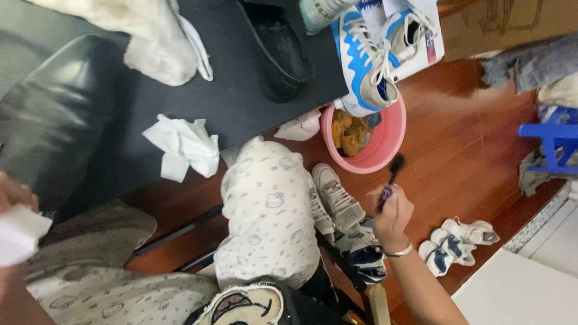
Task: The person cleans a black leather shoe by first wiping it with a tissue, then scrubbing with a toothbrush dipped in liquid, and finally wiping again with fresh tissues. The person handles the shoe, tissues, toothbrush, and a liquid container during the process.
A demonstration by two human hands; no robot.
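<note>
R hand grip closed round the handle of a small dark brush, bristle head up at 12 o'clock of the fist; silver bracelet on the wrist, forearm running off toward 5 o'clock. Brush head sits just below the rim of the pink basin on the wooden floor; basin holds a brownish-yellow cloth. At 9 o'clock of the R hand, just beside it, a grey sneaker; knee in pale patterned trousers further out at 9. At 3–4 o'clock, near, a pair of small white-and-navy shoes on the floor.

L hand at far left edge, mostly cut off; grip pinched on a white tissue wad, fingers only partly seen. At 1–2 o'clock of it, apart, a crumpled white tissue on the black worktop. On worktop also: black shoe, and a blue-and-white sneaker overhanging the edge above the basin, w/ a 2nd sneaker beside it on a white box. Blue plastic stool at far right.
</note>
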